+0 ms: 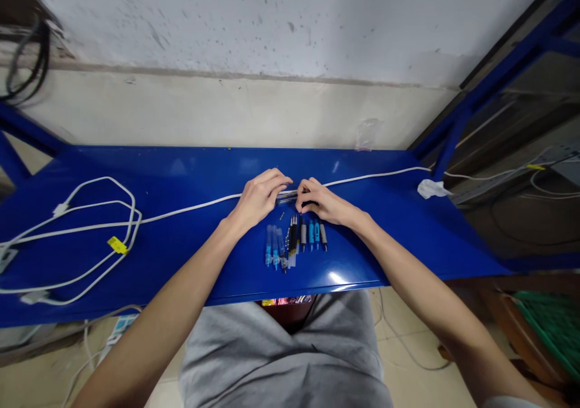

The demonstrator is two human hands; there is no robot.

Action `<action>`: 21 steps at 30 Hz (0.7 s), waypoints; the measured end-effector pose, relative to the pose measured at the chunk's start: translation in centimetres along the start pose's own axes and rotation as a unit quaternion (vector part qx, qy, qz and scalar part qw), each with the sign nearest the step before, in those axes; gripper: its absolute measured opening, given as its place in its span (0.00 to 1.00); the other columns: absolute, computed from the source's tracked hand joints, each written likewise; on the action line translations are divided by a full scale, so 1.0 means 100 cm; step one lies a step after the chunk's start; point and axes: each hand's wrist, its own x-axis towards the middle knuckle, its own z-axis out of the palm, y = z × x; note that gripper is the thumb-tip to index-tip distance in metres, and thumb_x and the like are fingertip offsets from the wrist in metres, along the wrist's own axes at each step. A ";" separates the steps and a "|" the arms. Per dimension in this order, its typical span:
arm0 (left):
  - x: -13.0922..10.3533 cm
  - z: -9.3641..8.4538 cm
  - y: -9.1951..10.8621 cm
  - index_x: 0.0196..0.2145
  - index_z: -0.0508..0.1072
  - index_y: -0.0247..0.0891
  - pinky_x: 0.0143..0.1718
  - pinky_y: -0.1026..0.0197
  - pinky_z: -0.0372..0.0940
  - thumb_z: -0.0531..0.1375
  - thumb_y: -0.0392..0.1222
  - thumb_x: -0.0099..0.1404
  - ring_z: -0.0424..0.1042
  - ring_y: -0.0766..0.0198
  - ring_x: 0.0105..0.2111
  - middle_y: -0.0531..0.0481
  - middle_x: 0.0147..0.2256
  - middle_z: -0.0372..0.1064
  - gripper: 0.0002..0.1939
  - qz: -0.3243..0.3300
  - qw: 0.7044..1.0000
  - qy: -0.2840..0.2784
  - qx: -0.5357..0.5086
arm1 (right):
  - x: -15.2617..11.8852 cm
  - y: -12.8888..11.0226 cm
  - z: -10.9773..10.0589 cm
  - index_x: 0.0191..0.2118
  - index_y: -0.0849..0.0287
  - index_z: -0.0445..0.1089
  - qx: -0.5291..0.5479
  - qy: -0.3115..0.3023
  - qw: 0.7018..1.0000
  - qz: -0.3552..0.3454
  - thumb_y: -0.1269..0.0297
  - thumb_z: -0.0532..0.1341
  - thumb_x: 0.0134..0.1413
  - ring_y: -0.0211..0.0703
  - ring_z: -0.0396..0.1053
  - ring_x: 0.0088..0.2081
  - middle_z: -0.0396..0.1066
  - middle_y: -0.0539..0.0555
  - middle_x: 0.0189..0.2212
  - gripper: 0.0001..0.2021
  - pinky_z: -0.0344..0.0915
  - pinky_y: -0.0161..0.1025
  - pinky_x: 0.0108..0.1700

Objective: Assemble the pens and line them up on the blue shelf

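Both hands meet over a blue metal table [181, 263]. My left hand [261, 195] and my right hand [322, 201] each pinch one end of a thin clear pen barrel [287, 196] held level between them. Just below the hands lies a row of several pen parts [294, 242]: clear barrels with blue tips on the left, black refills in the middle, blue and grey caps on the right.
A white cable [190, 210] runs across the table behind the hands to a white plug [432, 188] at the right. More white cable loops [81, 233] with a yellow tag lie at the left. Blue shelf frames stand at both sides.
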 end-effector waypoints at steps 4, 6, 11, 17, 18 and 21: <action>0.000 0.000 0.000 0.47 0.78 0.38 0.48 0.57 0.68 0.53 0.33 0.76 0.74 0.60 0.45 0.45 0.44 0.76 0.13 -0.007 1.000 -0.001 -0.005 | -0.001 0.002 -0.001 0.35 0.58 0.73 0.006 0.004 1.000 -0.006 0.78 0.56 0.65 0.48 0.60 0.46 0.64 0.55 0.42 0.11 0.58 0.45 0.49; -0.001 0.000 0.000 0.47 0.78 0.38 0.48 0.57 0.68 0.53 0.34 0.76 0.75 0.60 0.45 0.46 0.43 0.76 0.13 -0.011 1.000 -0.001 -0.011 | -0.002 0.001 -0.003 0.35 0.58 0.72 0.008 0.007 1.000 -0.004 0.78 0.56 0.64 0.48 0.60 0.47 0.64 0.56 0.43 0.11 0.59 0.45 0.50; -0.001 0.000 0.002 0.48 0.77 0.38 0.45 0.61 0.68 0.51 0.32 0.76 0.74 0.64 0.42 0.47 0.42 0.74 0.15 -0.029 0.999 0.000 -0.036 | -0.004 -0.001 -0.010 0.35 0.58 0.72 0.011 0.029 0.999 0.010 0.80 0.54 0.62 0.49 0.62 0.48 0.64 0.56 0.43 0.12 0.60 0.46 0.52; -0.001 -0.002 0.008 0.46 0.78 0.37 0.40 0.60 0.66 0.55 0.38 0.76 0.73 0.64 0.37 0.47 0.40 0.74 0.11 -0.027 0.999 -0.012 -0.015 | -0.007 0.012 -0.016 0.36 0.57 0.69 0.044 0.140 0.987 0.059 0.77 0.54 0.59 0.44 0.66 0.37 0.69 0.52 0.34 0.10 0.61 0.40 0.43; -0.001 -0.002 0.008 0.46 0.78 0.37 0.39 0.61 0.66 0.57 0.39 0.75 0.73 0.64 0.36 0.47 0.40 0.74 0.10 -0.025 1.000 -0.011 -0.015 | -0.007 0.015 -0.015 0.35 0.57 0.69 0.053 0.171 0.981 0.073 0.77 0.54 0.59 0.43 0.67 0.35 0.70 0.51 0.32 0.09 0.61 0.39 0.41; -0.001 -0.001 0.007 0.44 0.79 0.36 0.36 0.62 0.66 0.59 0.40 0.74 0.72 0.65 0.34 0.47 0.38 0.74 0.09 -0.020 1.000 -0.012 -0.020 | -0.007 0.020 -0.013 0.35 0.57 0.69 0.056 0.261 0.957 0.116 0.76 0.54 0.57 0.42 0.69 0.32 0.71 0.49 0.30 0.09 0.61 0.38 0.38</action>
